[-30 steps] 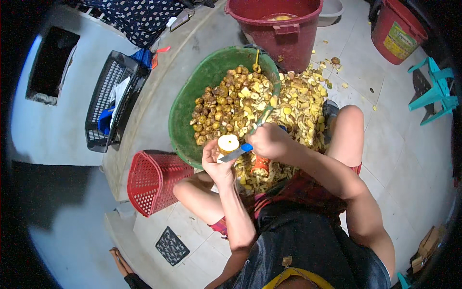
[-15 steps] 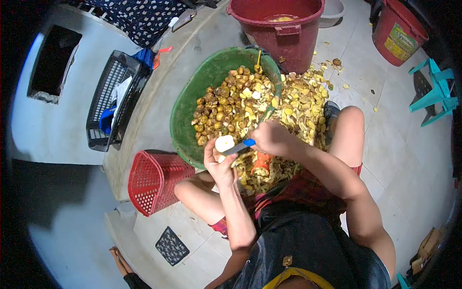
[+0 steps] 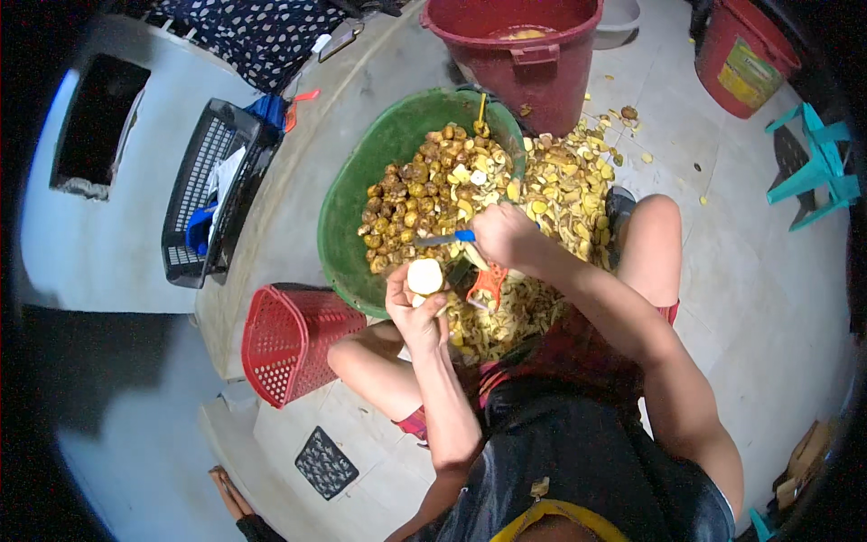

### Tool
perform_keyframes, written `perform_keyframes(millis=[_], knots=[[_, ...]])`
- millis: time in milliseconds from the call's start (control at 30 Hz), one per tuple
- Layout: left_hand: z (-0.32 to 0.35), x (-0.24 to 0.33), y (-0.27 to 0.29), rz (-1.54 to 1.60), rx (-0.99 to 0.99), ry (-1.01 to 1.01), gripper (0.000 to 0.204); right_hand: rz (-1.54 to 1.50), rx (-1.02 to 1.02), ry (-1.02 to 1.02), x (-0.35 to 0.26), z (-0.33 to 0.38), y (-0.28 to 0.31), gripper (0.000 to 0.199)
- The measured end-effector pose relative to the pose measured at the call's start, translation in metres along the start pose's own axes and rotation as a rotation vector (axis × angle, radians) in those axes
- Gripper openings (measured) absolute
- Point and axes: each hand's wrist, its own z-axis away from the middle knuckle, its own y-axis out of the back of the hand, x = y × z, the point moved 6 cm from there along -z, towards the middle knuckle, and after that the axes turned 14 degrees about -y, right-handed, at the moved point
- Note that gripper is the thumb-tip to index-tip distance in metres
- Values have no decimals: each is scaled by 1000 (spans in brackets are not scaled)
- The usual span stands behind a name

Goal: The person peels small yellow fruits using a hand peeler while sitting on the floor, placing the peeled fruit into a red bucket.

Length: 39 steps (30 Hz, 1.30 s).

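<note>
In my left hand (image 3: 417,312) is a peeled, cream-white round piece of produce (image 3: 425,276), potato-like, gripped by fingers and thumb. My right hand (image 3: 506,237) is closed round the blue handle of a knife (image 3: 438,240). Its blade points left, above the peeled piece and apart from it. Just below my right fist is an orange peeler (image 3: 489,285); whether that hand holds it too, I cannot tell. Beyond my hands, a green basin (image 3: 336,221) holds many brown, unpeeled round pieces (image 3: 411,203) and a few pale cut ones.
Yellowish peelings (image 3: 569,181) are heaped right of the basin and in front of me. A large dark-red tub (image 3: 542,81) stands behind. To the left are a red perforated basket (image 3: 275,348) and a black crate (image 3: 203,172). A teal stool (image 3: 817,167) is far right.
The knife blade has lifted off the peeled piece and moved up and away from my left thumb. My right hand has risen slightly. The peeler has shifted and shows more clearly.
</note>
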Motion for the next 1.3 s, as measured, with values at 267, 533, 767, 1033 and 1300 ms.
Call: perform_keyframes(millis=[267, 533, 767, 1033, 1300], knots=[[1, -5, 14, 233, 152, 127, 55, -153, -131, 139, -25, 10, 24, 19], [-1, 2, 21, -309, -14, -94, 57, -83, -179, 297, -44, 23, 19, 15], [4, 2, 12, -303, -19, 26, 60, 35, 102, 111, -4, 7, 6, 11], [7, -5, 24, 102, 8, 89, 60, -66, -109, 60, -1, 9, 5, 20], [13, -14, 25, 527, 193, 230, 62, -115, -160, -18, 12, 5, 9, 19]])
